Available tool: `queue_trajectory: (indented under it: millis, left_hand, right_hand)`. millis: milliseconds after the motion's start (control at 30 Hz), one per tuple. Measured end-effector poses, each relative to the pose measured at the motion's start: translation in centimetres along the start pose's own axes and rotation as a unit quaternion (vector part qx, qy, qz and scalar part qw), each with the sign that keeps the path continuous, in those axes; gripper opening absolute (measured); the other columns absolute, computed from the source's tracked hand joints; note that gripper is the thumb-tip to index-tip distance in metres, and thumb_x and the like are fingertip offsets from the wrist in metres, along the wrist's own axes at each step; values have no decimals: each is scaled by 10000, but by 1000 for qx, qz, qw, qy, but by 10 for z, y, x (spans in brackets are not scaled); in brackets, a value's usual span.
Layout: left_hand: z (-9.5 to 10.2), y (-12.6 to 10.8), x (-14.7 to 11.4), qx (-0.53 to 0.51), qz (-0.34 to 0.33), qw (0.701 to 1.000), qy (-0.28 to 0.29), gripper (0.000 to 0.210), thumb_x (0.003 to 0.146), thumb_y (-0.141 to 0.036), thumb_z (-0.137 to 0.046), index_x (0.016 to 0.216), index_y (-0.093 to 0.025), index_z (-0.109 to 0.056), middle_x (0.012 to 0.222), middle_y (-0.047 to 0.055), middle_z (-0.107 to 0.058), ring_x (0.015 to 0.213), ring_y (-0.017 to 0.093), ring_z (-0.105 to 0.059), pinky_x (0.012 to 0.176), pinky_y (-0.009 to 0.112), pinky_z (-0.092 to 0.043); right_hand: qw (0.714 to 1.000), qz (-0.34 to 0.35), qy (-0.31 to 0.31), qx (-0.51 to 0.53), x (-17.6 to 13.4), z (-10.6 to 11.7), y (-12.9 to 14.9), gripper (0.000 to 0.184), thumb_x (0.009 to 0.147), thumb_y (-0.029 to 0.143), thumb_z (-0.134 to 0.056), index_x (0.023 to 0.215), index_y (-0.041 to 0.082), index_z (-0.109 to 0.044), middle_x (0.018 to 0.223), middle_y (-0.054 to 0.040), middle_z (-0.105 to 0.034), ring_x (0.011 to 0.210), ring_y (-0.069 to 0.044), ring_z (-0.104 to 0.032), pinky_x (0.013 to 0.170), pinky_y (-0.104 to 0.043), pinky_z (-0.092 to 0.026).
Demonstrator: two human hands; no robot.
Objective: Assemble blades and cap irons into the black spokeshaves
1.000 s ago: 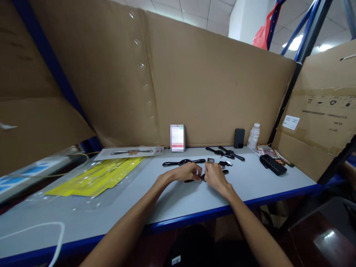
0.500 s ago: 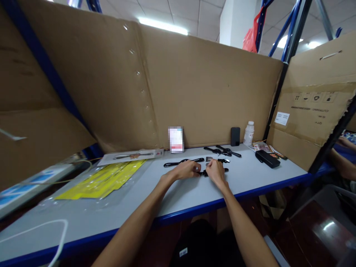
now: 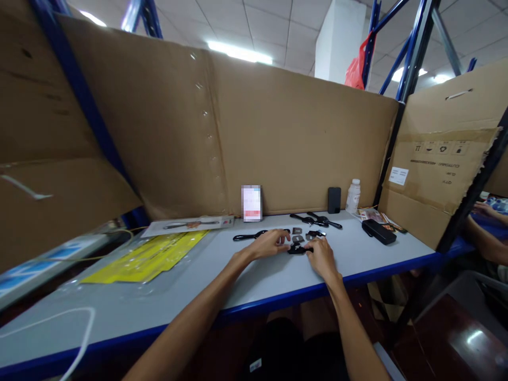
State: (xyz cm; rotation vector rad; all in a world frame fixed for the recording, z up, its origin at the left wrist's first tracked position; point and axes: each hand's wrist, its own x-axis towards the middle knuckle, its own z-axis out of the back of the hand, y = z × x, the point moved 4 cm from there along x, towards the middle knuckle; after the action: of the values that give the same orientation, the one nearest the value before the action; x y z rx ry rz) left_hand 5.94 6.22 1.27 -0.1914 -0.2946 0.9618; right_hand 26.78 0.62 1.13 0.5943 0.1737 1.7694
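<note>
A black spokeshave lies on the grey tabletop between my two hands. My right hand has its fingers closed on the right handle. Just left of the body, my left hand is loosely curled with its fingers apart; it covers where the left handle would lie. Flat slotted metal blades rest right behind the body. Another black spokeshave lies partly behind my left hand. Small black and shiny metal parts sit beyond my right hand.
More black spokeshaves lie near the cardboard wall. A lit phone, a dark phone and a bottle stand at the back. A black case lies right, yellow bagged sheets left. Another person's arm shows far right.
My right hand has moved off the spokeshave's body to the right and a little down, uncovering the body and the slotted blades. The left hand's fingers have spread. The view has tilted slightly up.
</note>
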Motion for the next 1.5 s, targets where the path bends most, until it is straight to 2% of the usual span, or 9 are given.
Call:
queue_trajectory:
  millis: [100, 200, 333, 500, 733, 1100, 1267, 1433, 1500]
  left_hand:
    - [-3, -17, 1, -2, -19, 999, -25, 278, 1015, -424, -660, 1122, -169, -688, 907, 16, -689, 773, 175, -650, 766, 340, -538]
    - [-6, -28, 0, 5, -34, 999, -42, 227, 986, -396, -677, 1081, -192, -701, 883, 14, -691, 769, 178, -641, 751, 314, -498]
    - [-13, -25, 0, 13, -32, 998, -45, 270, 1028, -429, -651, 1013, -162, -687, 894, 16, -689, 794, 177, -660, 787, 354, -552]
    - [-20, -17, 4, 11, -14, 998, -59, 254, 1044, -397, -658, 1100, -151, -689, 1040, 49, -712, 887, 185, -696, 828, 382, -607]
    - [-25, -20, 9, 4, -4, 997, -81, 256, 1040, -372, -667, 1171, -153, -684, 1143, 72, -708, 986, 212, -704, 885, 420, -613]
    - [-13, -23, 1, -26, -35, 999, -29, 258, 1038, -391, -671, 1111, -144, -690, 1046, 49, -714, 892, 189, -704, 824, 382, -615]
    - [-13, -26, 0, -24, -40, 999, -1, 260, 1036, -399, -672, 1071, -142, -694, 997, 35, -711, 859, 182, -699, 807, 371, -611]
    - [-15, -25, 1, -20, -29, 999, 8, 261, 1029, -396, -682, 1098, -145, -689, 1033, 45, -710, 876, 185, -698, 806, 372, -612]
    - [-15, -26, 0, -18, -25, 1000, 2, 265, 1031, -399, -678, 1108, -146, -687, 1043, 48, -708, 882, 187, -696, 809, 375, -611]
  right_hand:
    - [1000, -11, -12, -10, -10, -4, 10, 261, 966, 140, -659, 1158, 225, -814, 1230, -96, -748, 1246, -291, -605, 1005, -327, -464]
    - [1000, -13, -16, -12, -17, -7, 19, 224, 972, 189, -679, 1154, 211, -809, 1195, -115, -746, 1226, -309, -611, 1019, -366, -461]
    - [1000, -16, -9, -11, -24, -11, 24, 224, 975, 200, -681, 1169, 208, -795, 1204, -121, -735, 1197, -294, -638, 998, -365, -468]
    - [1000, -24, -11, -13, -37, -14, 30, 286, 992, 203, -657, 1258, 181, -760, 1241, -145, -710, 1184, -286, -655, 982, -367, -473]
    - [1000, -27, -13, -10, -47, -16, 38, 285, 1016, 228, -611, 1251, 179, -764, 1231, -157, -697, 1196, -312, -636, 996, -405, -456]
    - [998, -43, -37, 5, -62, -22, 43, 302, 1055, 263, -540, 1235, 204, -775, 1217, -156, -701, 1180, -310, -630, 1017, -426, -427]
    - [997, -45, -56, 13, -72, -22, 43, 333, 1041, 259, -576, 1339, 233, -722, 1231, -146, -705, 1177, -307, -634, 1023, -438, -416]
    - [997, -61, -55, 13, -74, -19, 39, 247, 1039, 270, -596, 1230, 219, -744, 1217, -129, -718, 1179, -304, -647, 1022, -426, -413]
    - [997, -63, -52, 9, -74, -17, 39, 255, 1051, 295, -587, 1242, 209, -732, 1222, -132, -719, 1181, -302, -653, 1019, -422, -412]
